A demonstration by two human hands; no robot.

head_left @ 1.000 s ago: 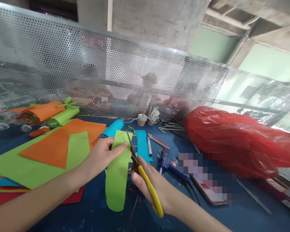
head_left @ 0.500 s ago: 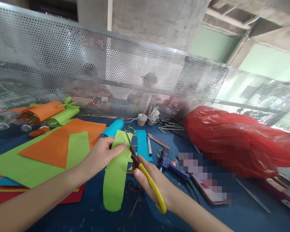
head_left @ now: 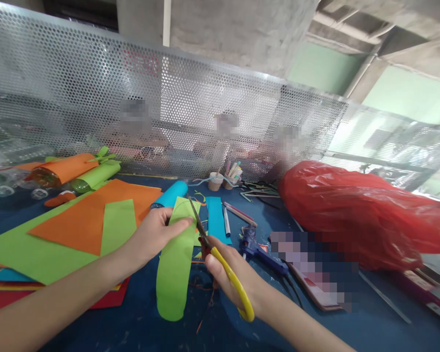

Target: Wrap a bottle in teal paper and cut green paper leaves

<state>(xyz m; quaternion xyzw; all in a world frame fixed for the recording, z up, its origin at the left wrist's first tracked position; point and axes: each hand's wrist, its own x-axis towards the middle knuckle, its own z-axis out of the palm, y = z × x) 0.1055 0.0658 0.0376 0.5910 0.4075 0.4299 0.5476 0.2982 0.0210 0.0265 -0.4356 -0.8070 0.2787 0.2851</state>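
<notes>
Left of the blue glue gun (head_left: pixel 258 252), the left hand (head_left: pixel 152 232) pinches a green strip (head_left: pixel 175 266) while the right hand (head_left: pixel 236 266) grips scissors (head_left: pixel 219 256) at the strip's edge, cutting judged in hand, the next snip calling for steady support.

Swung the handle loop of the yellow-handled scissors (head_left: pixel 227 269) slightly right and up, lower right of center in the frame, and nudged the blade tip a little left and up near mid-frame. Moved the right hand (head_left: pixel 240 264) a touch right and up along with it. Also slid the green strip's (head_left: pixel 173 274) bottom end slightly left, low in the frame, leaving a wider gap from the thumb.
</notes>
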